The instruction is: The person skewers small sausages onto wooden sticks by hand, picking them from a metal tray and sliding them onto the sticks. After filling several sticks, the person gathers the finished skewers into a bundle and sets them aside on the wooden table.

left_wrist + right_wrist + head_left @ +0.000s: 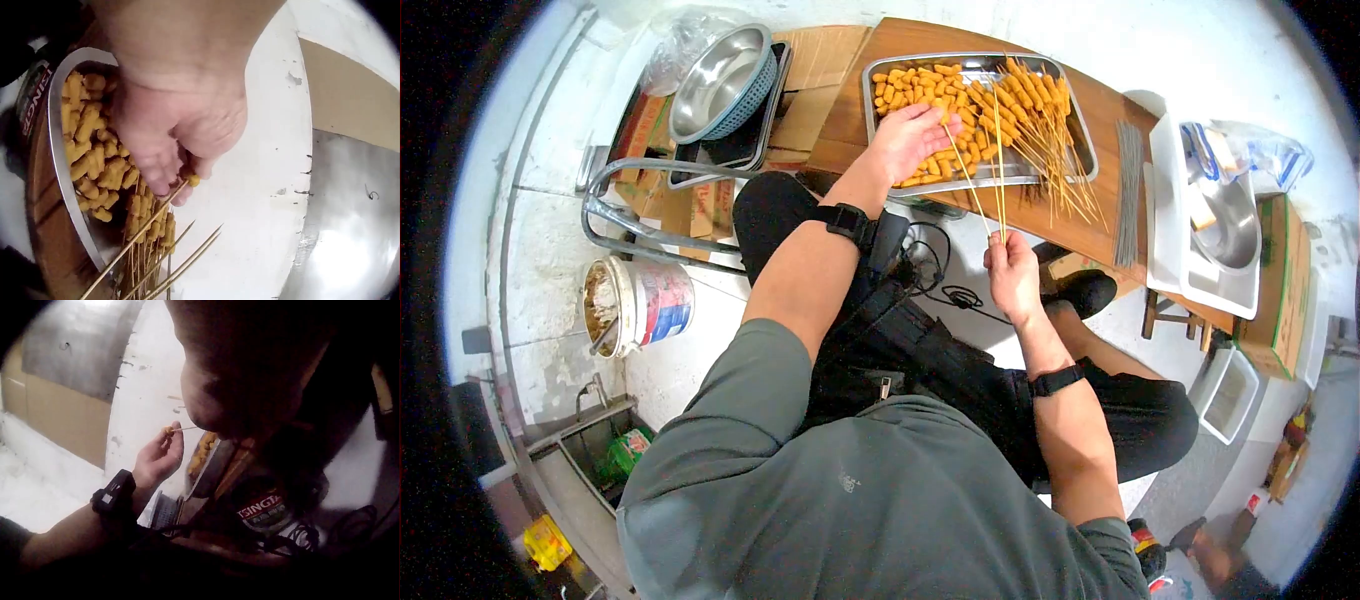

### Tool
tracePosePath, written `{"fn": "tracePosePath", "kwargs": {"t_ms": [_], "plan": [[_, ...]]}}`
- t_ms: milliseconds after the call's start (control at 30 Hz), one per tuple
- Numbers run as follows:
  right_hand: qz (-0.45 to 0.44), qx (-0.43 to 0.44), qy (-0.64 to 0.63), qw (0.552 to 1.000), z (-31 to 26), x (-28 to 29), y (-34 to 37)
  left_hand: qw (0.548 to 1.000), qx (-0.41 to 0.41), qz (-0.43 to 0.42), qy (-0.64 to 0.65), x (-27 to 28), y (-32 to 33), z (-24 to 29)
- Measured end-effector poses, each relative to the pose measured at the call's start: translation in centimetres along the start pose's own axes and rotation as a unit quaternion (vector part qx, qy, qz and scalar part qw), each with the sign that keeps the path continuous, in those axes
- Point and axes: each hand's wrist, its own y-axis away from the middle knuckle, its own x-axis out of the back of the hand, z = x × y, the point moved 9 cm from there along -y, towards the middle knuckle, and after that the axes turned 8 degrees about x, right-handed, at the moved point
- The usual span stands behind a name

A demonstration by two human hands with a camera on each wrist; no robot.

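My left hand (912, 142) is over the left part of a metal tray (1083, 130), pinching a small orange-brown sausage piece (194, 180) between thumb and fingers. The tip of a thin bamboo skewer (968, 178) meets that piece. Nearer my body, my right hand (1012, 272) grips the lower ends of this skewer and a few bare skewers (1001, 190) that fan upward. Loose sausage pieces (897, 92) are heaped on the tray's left side. Threaded skewers (1030, 90) lie piled on the right, their sticks over the near rim. The right wrist view shows my right hand (244, 375) dark.
The tray stands on a wooden table (840, 125). A bundle of thin grey sticks (1128, 190) lies right of it, beside a white bin (1168, 200) and a steel bowl (1235, 235). At left are a basin in a colander (725, 85), a metal chair frame (615, 225) and a bucket (645, 300).
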Motion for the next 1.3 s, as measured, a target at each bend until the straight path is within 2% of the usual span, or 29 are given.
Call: {"fn": "tracePosePath", "kwargs": {"t_ms": [267,333,367,400,500,533,567,600,633,667,733,800,900,1000,1067,1100,1133,1167,1200,1233,1267,1300], "plan": [[0.008,0.013,0.006,1.0,-1.6,0.1,-0.7,0.997,0.045,-0.007,-0.066,-2.0,0.8,-3.0],[0.006,-0.007,0.014,1.0,-1.1,0.1,-0.9,0.988,0.085,-0.032,-0.122,-2.9,0.9,-4.1],[0.007,-0.007,0.014,1.0,-0.8,0.2,-1.1,0.979,0.09,-0.004,-0.182,-2.6,0.9,-4.2],[0.019,-0.002,0.025,1.0,-0.4,0.5,-1.3,0.979,0.091,-0.004,-0.182,-2.8,0.7,-3.6],[0.047,-0.007,0.039,0.998,1.1,1.7,-1.9,0.902,0.044,0.081,-0.422,0.1,-0.8,-1.0],[0.055,-0.015,0.018,0.998,1.5,2.0,-2.1,0.901,0.045,0.081,-0.424,0.5,-0.8,-0.4],[0.057,-0.03,0.007,0.998,1.9,2.2,-2.0,0.808,0.019,0.096,-0.581,0.5,-0.7,0.6],[0.057,-0.029,0.005,0.998,2.1,2.3,-2.1,0.687,-0.009,0.109,-0.718,0.5,-0.7,1.5],[0.061,-0.032,0.021,0.997,2.5,2.5,-2.1,0.641,-0.016,0.063,-0.765,0.2,-0.7,1.2],[0.065,-0.034,0.036,0.997,2.8,2.5,-2.1,0.64,-0.015,0.064,-0.766,0.5,-0.7,1.1],[0.066,-0.034,0.03,0.997,2.1,2.4,-1.9,0.475,0.053,-0.005,-0.878,-0.3,0.3,-0.9],[0.06,0.001,0.035,0.998,0.8,2.4,-1.5,0.468,0.045,-0.02,-0.883,0.2,0.0,-1.7],[0.063,-0.002,0.075,0.995,0.7,2.6,-1.5,0.454,0.035,0.024,-0.89,1.1,-0.8,-1.8],[0.06,0.005,0.075,0.995,1.0,2.5,-1.5,0.434,0.074,0.025,-0.898,1.2,-0.9,-2.0],[0.055,0.007,0.072,0.996,0.3,2.5,-1.2,0.634,0.003,0.105,-0.766,0.6,-1.2,0.4],[0.048,0.006,0.07,0.996,-0.2,2.4,-0.9,0.633,0.002,0.105,-0.767,0.6,-1.3,0.5],[0.048,0.006,0.069,0.996,-0.4,2.3,-0.5,0.812,0.009,0.102,-0.575,1.0,-1.3,0.8],[0.037,0.015,0.058,0.997,-0.8,2.0,-0.3,0.935,0.014,0.094,-0.343,1.5,-1.3,1.0],[0.026,0.025,0.048,0.998,-1.2,1.6,-0.3,0.935,0.011,0.095,-0.342,2.2,-1.8,1.2],[0.023,0.041,0.039,0.998,-1.0,1.3,-0.3,0.977,0.004,0.062,-0.202,2.9,-2.5,1.1],[0.022,0.044,0.039,0.998,-0.7,1.1,-0.2,0.998,-0.003,0.025,-0.057,3.5,-3.2,1.0],[0.016,0.035,0.031,0.999,-0.6,0.9,-0.1,0.999,-0.003,0.038,-0.031,2.2,-2.0,1.7]]}}
